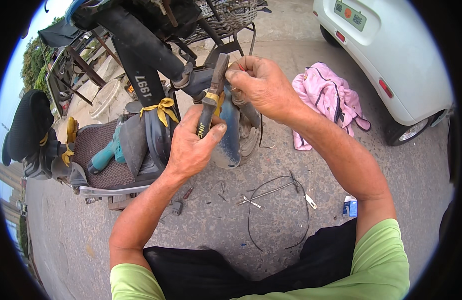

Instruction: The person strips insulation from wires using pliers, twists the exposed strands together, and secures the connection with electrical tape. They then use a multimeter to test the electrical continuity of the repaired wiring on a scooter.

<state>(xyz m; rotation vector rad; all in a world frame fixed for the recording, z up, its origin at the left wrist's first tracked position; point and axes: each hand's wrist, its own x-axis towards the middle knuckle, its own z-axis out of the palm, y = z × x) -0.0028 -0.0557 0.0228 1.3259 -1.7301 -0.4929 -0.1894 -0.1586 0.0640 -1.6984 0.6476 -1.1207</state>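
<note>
My left hand point(192, 145) is wrapped round the black-and-yellow handles of a pair of pliers point(211, 100), its worn metal jaws pointing up. Close to those jaws, my right hand point(266, 90) pinches something thin, with a small red bit showing at the fingertips; the rest is hidden by the fingers. Both hands are held up in front of the front fork and blue mudguard point(228, 142) of a black electric scooter point(141, 75). A yellow strip of cloth point(162, 111) is knotted round its frame beside my left hand.
A teal power tool point(111, 151) lies on the scooter's footboard point(91, 140). On the ground are a looped black cable point(249, 220), a T-handled rod point(271, 192), a blue-and-white box point(350, 206) and a pink jacket point(327, 95). A white car point(391, 55) stands at right.
</note>
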